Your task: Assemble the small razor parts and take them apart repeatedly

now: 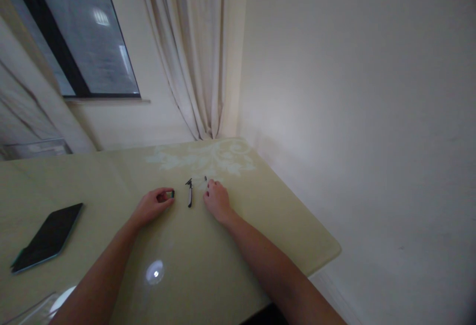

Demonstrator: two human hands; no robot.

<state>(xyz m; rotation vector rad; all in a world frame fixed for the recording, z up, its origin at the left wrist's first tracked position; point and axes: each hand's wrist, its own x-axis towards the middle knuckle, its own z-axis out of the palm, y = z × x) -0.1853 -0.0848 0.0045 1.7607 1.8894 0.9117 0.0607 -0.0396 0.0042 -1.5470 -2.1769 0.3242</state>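
My left hand (pixel 153 204) pinches a small dark piece with a hint of green (pixel 172 194) upright between thumb and fingertips. Its exact kind is too small to make out. Just right of it, a razor (pixel 190 195) with a dark head and a grey-black handle lies on the table, head pointing away from me. Beyond the razor's other side rests my right hand (pixel 217 200), low on the tabletop, fingers slightly bent and the thumb apart from them. A tiny dark piece (pixel 206 178) lies just past its fingertips, seemingly untouched.
The glossy yellow-green table (pixel 178 275) has a white floral pattern at its far end. A dark tablet-like slab (pixel 50 235) lies at left. Clear plastic (pixel 35 310) shows at the lower left. A wall (pixel 353 116) borders the right side, with curtains (pixel 197 52) behind.
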